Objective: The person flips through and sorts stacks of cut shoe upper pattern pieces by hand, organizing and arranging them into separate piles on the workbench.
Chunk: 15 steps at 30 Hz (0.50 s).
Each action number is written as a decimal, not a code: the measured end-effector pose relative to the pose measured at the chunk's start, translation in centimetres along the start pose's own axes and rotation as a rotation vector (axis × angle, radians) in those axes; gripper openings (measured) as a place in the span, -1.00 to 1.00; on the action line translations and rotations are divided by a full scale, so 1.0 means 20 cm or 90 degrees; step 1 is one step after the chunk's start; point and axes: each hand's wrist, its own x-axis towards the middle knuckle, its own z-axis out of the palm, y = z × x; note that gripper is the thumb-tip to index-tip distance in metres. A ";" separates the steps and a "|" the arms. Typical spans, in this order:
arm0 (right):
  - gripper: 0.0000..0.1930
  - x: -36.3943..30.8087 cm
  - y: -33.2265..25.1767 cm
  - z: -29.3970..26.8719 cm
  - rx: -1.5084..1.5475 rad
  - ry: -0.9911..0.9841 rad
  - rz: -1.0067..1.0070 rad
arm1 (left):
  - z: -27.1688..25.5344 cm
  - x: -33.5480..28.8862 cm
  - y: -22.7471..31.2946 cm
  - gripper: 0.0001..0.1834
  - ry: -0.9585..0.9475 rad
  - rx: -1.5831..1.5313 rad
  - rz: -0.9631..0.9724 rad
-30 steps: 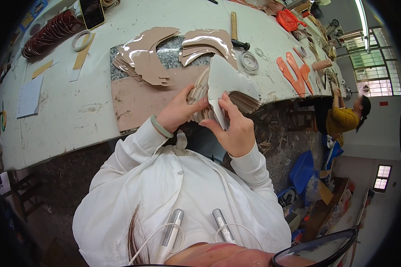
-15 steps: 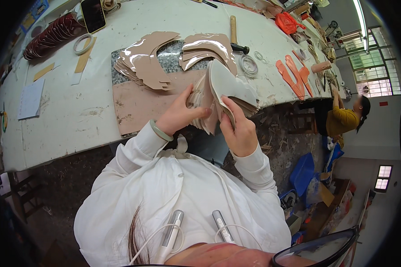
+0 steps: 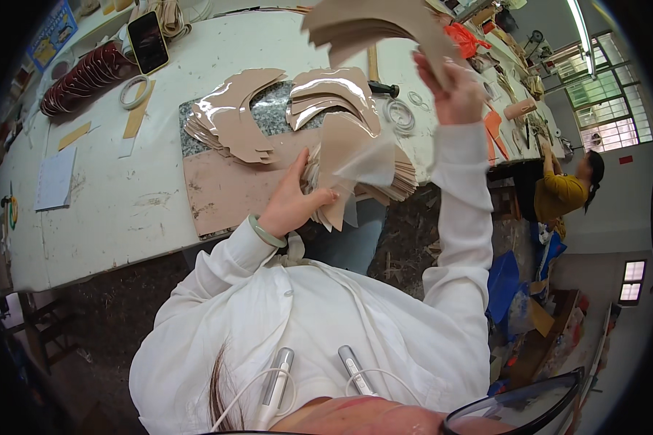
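My left hand (image 3: pixel 292 199) grips a thick stack of beige leather-like cut pieces (image 3: pixel 341 145) at the table's front edge, thumb over the near side. A translucent sheet (image 3: pixel 376 164) lies across that stack, its edges fanned out on the right. My right hand (image 3: pixel 456 90) is raised over the table's right part, fingers closed on a curved beige cut piece (image 3: pixel 377 20); whether it is one layer or several I cannot tell. Beyond the stack, two fanned piles of glossy beige pieces, a left pile (image 3: pixel 228 116) and a right pile (image 3: pixel 334 94), rest on a speckled stone slab (image 3: pixel 274 107).
A hammer (image 3: pixel 386 89) and a tape roll (image 3: pixel 399 114) lie right of the piles. Orange-red pieces (image 3: pixel 493 130) are farther right. At left are a phone (image 3: pixel 148 43), another tape roll (image 3: pixel 133 92), paper (image 3: pixel 55 178) and a dark red roll (image 3: pixel 87 85). A person (image 3: pixel 567 190) works at far right.
My right hand has left the stack and swung up and to the right, carrying a curved beige piece. A translucent sheet now shows over the stack, which my left hand still grips.
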 end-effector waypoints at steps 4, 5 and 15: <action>-0.62 0.12 0.42 -0.17 -0.101 0.010 0.196 | 0.00 0.02 -0.01 0.00 -0.002 0.004 0.011; -0.62 0.11 0.47 -0.21 -0.101 0.009 0.197 | 0.00 0.02 -0.01 0.00 -0.003 0.018 0.014; -0.45 -0.45 0.33 -0.19 -0.460 -0.361 0.014 | -0.01 0.01 -0.03 -0.10 -0.023 -0.042 0.027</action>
